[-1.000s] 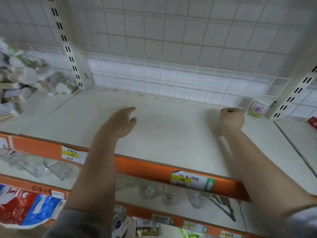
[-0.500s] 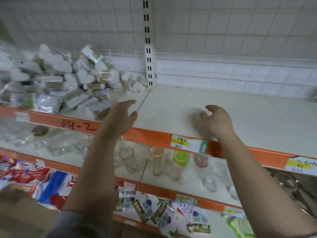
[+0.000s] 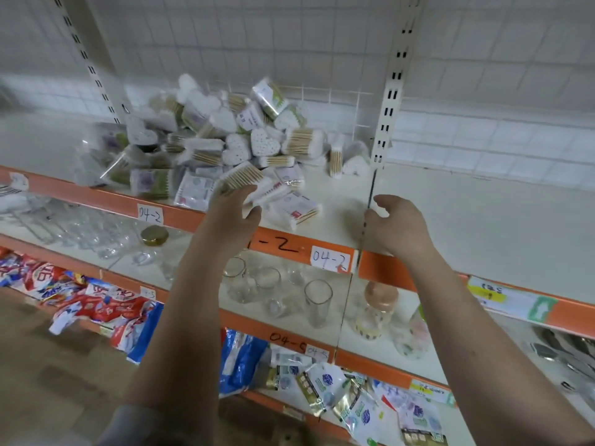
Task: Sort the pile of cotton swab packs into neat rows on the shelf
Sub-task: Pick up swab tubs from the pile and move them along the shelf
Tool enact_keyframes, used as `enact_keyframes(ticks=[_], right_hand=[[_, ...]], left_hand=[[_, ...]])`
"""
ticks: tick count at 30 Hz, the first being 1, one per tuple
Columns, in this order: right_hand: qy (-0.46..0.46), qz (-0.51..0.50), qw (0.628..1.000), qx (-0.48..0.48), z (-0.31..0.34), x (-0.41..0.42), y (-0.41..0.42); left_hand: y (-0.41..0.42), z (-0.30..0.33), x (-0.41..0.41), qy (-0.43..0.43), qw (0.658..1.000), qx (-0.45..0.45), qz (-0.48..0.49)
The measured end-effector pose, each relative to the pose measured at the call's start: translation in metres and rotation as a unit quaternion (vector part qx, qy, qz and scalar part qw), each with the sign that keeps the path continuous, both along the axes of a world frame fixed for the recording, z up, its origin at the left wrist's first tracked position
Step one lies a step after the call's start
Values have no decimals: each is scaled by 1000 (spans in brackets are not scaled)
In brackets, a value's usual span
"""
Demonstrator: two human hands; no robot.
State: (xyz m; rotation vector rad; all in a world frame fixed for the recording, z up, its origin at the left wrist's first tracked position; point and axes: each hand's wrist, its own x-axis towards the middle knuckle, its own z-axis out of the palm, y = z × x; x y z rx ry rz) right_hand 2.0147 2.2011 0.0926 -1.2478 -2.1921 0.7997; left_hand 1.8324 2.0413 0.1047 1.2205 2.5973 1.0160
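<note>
We find the pile [image 3: 225, 146] of swab packs heaped on the shelf [image 3: 483, 220], against the wire back panel and left of the slotted upright [image 3: 391, 101]. No rows have been formed; we judge the sorting not yet begun in this bay. The packs lie at all angles, some heart-shaped, some flat bundles with sticks showing.

The left hand [image 3: 230, 210] reaches forward over the orange shelf lip [image 3: 180, 217] and sits at the near edge of the pile. Its grip is fairly wide, fingers straight and thumb apart, holding nothing. A flat pack [image 3: 296, 210] lies just beside its thumb, to the right, long axis running roughly left to right with a slight tilt. Whether the fingertips touch the packs behind them we cannot tell; blur obscures the contact.

The right hand [image 3: 397, 225] hangs above the bare shelf near the joint between the two boards, right of the pile and apart from it. Its grip is loosely curled, about half spread, and holds nothing.

The left hand is the nearer to the pile. The flat pack lies between the two hands, closer to the left. We judge it the likeliest first pick.
</note>
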Motion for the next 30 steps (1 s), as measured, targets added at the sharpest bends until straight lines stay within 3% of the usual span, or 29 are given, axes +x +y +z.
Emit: enact_keyframes(ticks=[8, 16, 21, 30], right_hand=[[24, 63, 998, 15, 9, -96, 20], [74, 79, 992, 66, 32, -149, 40], [60, 108, 990, 67, 34, -176, 32], [16, 48, 996, 67, 26, -216, 13]], left_hand=[[10, 12, -73, 44, 998, -2, 53], [37, 13, -116, 69, 996, 58, 11], [46, 18, -140, 84, 991, 104, -2], [45, 30, -186, 145, 977, 150, -36]])
